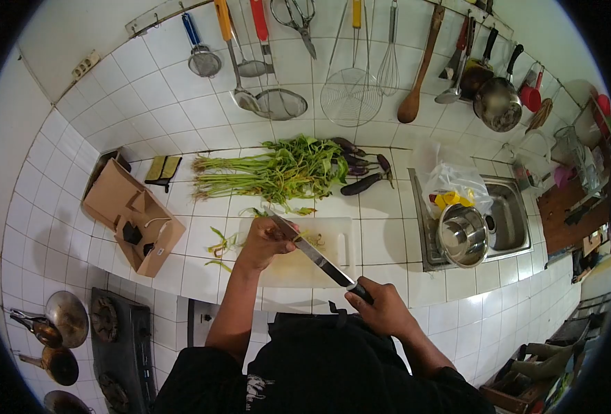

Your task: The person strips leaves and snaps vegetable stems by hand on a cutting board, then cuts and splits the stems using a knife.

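Observation:
In my right hand [380,303] is the dark handle of a kitchen knife [323,263], its long blade pointing up and left. My left hand [267,241] is closed, with curled fingers at the blade near its tip; what they pinch, if anything, is hard to make out. Both hands are over a white cutting board [343,252] with small scraps on it. Behind it lies a large bunch of leafy green vegetables [271,172], stems to the left. Several dark purple eggplants [362,184] lie to the right of the leaves.
On the left stands an open cardboard box [171,238] with dark items inside. Loose leaves [219,241] lie left of the board. At right, a metal pot [463,234] and a plastic bag [450,176] are by the sink [519,207]. Utensils hang above, including a wooden spoon [409,107].

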Available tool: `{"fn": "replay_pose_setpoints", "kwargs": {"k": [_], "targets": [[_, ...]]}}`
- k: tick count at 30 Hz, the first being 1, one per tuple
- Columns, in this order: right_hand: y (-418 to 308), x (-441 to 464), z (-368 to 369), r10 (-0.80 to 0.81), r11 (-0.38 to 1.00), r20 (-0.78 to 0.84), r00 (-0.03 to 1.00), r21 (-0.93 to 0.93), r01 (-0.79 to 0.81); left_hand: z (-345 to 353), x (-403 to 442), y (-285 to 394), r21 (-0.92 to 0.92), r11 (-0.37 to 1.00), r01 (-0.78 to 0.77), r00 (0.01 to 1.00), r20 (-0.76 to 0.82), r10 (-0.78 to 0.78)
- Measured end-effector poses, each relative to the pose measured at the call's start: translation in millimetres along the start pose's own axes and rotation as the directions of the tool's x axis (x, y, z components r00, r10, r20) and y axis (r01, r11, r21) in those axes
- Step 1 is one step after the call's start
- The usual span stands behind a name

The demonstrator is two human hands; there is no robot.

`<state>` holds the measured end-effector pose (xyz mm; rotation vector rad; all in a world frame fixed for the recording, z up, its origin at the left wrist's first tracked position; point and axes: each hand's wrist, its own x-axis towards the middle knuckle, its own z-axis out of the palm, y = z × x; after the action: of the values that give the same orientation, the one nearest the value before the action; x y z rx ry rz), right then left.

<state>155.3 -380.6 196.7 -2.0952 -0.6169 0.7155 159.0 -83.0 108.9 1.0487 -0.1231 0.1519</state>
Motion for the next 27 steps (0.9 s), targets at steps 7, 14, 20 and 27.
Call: {"fn": "replay_pose_setpoints", "kwargs": {"k": [7,14,20,27], "targets": [[3.5,0.4,-4.5,0.052,0.998,0.007,0.999,0.020,-0.052,6.7,-2.7,10.7,0.021,1.000,0.019,1.000,0.014,-0.019],[7.4,-0.2,-7.9,0.066,0.995,0.024,0.998,0.071,-0.067,5.0,0.8,2.3,0.017,0.997,-0.070,0.997,0.016,0.070],[13.2,-1.5,-6.7,0.033,0.997,-0.001,0.999,0.076,-0.033,20.0,2.7,11.4,0.061,0.998,0.014,1.000,-0.005,-0.014],[14.8,-3.5,-9.1,0.063,0.996,0.015,0.998,0.068,-0.064,11.9,2.6,7.3,0.174,0.982,0.078,0.996,0.034,-0.085]]}}
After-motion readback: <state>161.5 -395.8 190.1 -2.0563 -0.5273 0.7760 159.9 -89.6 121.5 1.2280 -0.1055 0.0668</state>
